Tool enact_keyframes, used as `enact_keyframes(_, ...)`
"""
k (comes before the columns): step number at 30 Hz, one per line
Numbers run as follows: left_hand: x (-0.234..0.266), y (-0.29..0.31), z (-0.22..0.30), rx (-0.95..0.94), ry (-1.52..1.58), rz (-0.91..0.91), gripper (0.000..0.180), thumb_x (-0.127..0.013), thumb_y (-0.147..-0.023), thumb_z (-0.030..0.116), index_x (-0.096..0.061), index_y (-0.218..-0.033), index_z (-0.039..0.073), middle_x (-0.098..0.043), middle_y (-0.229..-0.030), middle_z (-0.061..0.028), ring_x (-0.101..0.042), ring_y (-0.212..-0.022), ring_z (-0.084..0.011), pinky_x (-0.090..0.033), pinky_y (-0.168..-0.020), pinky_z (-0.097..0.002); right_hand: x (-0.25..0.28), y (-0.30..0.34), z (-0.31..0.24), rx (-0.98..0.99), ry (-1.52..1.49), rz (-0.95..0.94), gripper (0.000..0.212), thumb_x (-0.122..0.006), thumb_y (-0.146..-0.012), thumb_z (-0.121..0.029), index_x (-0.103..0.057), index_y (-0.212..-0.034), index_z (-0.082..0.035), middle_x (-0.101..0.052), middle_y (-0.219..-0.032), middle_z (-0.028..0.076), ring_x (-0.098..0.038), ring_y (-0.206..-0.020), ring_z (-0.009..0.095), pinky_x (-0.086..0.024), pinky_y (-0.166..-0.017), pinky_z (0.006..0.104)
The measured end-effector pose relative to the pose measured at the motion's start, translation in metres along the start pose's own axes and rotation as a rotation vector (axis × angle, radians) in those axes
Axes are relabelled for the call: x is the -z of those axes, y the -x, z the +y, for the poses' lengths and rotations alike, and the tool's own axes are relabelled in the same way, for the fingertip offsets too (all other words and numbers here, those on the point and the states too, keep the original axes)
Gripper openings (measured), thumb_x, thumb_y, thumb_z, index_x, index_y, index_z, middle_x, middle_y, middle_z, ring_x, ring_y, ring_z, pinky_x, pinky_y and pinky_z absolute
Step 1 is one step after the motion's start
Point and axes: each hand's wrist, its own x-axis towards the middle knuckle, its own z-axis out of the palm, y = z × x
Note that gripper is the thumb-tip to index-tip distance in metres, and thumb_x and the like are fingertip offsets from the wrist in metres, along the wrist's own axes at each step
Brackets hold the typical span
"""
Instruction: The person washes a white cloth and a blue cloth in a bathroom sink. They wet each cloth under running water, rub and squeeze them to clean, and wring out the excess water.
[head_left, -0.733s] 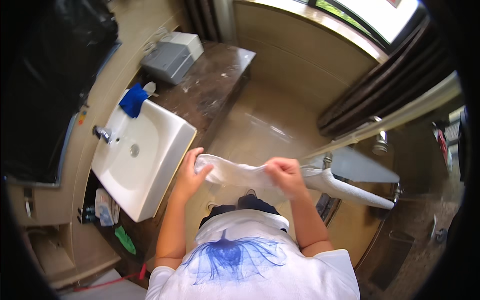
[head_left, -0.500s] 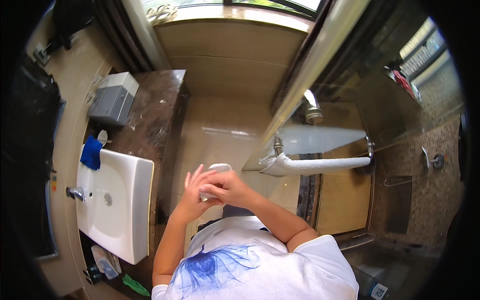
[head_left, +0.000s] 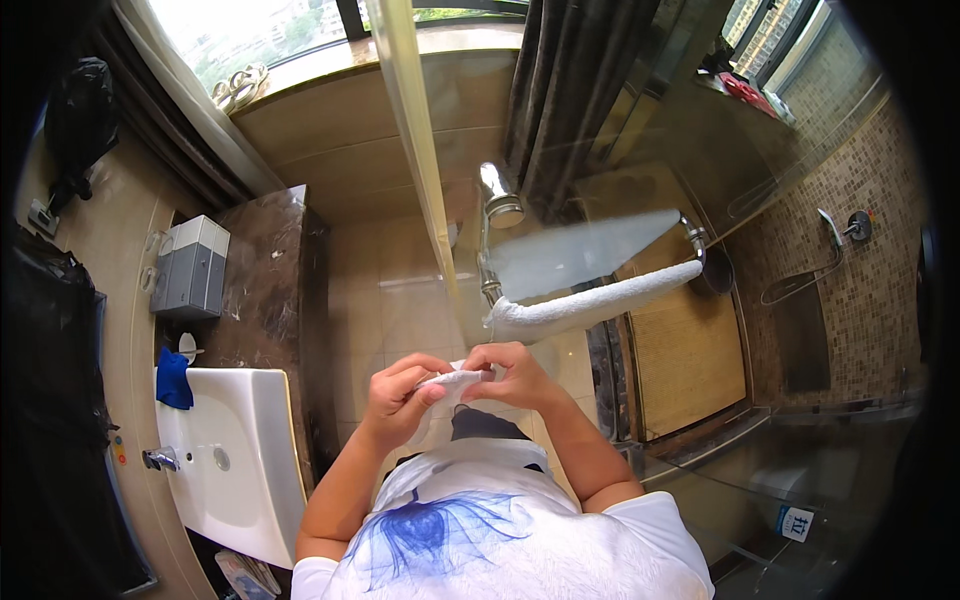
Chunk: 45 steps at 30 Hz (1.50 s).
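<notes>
In front of my shirt, both hands hold a soft white sheet (head_left: 455,379), thin like a tissue; whether it is paper or cloth I cannot tell. My left hand (head_left: 400,395) pinches its left part between thumb and fingers. The other end is gripped by my right hand (head_left: 518,376), its thumb and fingers closed on the edge. Between the hands the sheet is folded and bunched, and part of it hangs below them. My fingers hide some of it.
At the left a white sink (head_left: 272,490) with a chrome faucet (head_left: 160,458) has a blue cloth (head_left: 174,379) over its corner. A grey box (head_left: 190,270) stands on the dark marble counter (head_left: 265,240). Right of me, a white towel (head_left: 600,302) hangs along a glass door's bar.
My hands have moved apart and slightly right, from overlapping to holding the white sheet between them. My view has turned, so the sink and glass door sit further left.
</notes>
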Motion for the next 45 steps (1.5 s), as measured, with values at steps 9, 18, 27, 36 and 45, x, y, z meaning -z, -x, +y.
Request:
enact_keyframes(9, -0.002, -0.015, 0.008, 0.075, 0.592, 0.317, 0.035, -0.055, -0.088, 0.029, -0.051, -0.065, 0.002, -0.054, -0.084, -0.0115, -0.050, -0.071, -0.0134, -0.042, -0.063, -0.0240, 0.048, 0.044, 0.025, 0.058, 0.158, 0.168, 0.012, -0.067, -0.076, -0.009, -0.063, -0.082, 0.000, -0.061, -0.075, 0.003, -0.053, -0.072, 0.013, -0.042, -0.065, 0.0260)
enact_keyframes(18, 0.000, -0.026, -0.024, 0.080, 0.080, 0.190, 0.021, -0.058, -0.086, 0.020, -0.064, -0.086, -0.001, -0.055, -0.092, -0.0079, -0.049, -0.086, -0.0136, -0.039, -0.076, -0.0236, 0.096, 0.086, 0.001, 0.030, -0.451, 0.564, 0.022, -0.056, -0.088, -0.021, -0.058, -0.093, 0.001, -0.061, -0.084, 0.004, -0.055, -0.074, 0.008, -0.042, -0.068, 0.0208)
enact_keyframes(27, -0.030, -0.057, -0.064, 0.201, 0.062, 0.230, 0.020, -0.062, -0.084, 0.016, -0.062, -0.091, -0.003, -0.058, -0.079, 0.0011, -0.049, -0.072, -0.0052, -0.040, -0.064, -0.0184, 0.128, 0.040, -0.018, 0.058, 0.140, 0.976, 0.016, -0.068, -0.080, -0.015, -0.059, -0.084, -0.002, -0.049, -0.067, -0.009, -0.038, -0.058, -0.001, -0.028, -0.052, 0.0144)
enact_keyframes(36, -0.060, -0.079, -0.062, 0.260, -0.207, 0.467, 0.012, -0.063, -0.082, 0.012, -0.064, -0.086, 0.001, -0.051, -0.057, 0.0016, -0.043, -0.049, -0.0063, -0.034, -0.045, -0.0228, 0.168, 0.011, 0.020, -0.007, 0.388, 1.006, 0.022, -0.066, -0.081, -0.019, -0.060, -0.088, 0.001, -0.051, -0.071, -0.006, -0.043, -0.063, 0.004, -0.037, -0.058, 0.0176)
enact_keyframes(45, -0.093, -0.060, -0.077, -0.054, -0.206, 0.334, 0.040, -0.059, -0.082, 0.008, -0.042, -0.118, 0.005, -0.061, -0.100, -0.0133, -0.058, -0.097, -0.0245, -0.047, -0.077, -0.0306, 0.144, 0.015, 0.031, -0.004, 0.927, 1.079, 0.032, -0.064, -0.071, -0.005, -0.056, -0.101, -0.003, -0.055, -0.100, 0.009, -0.051, -0.092, 0.023, -0.041, -0.081, 0.0335)
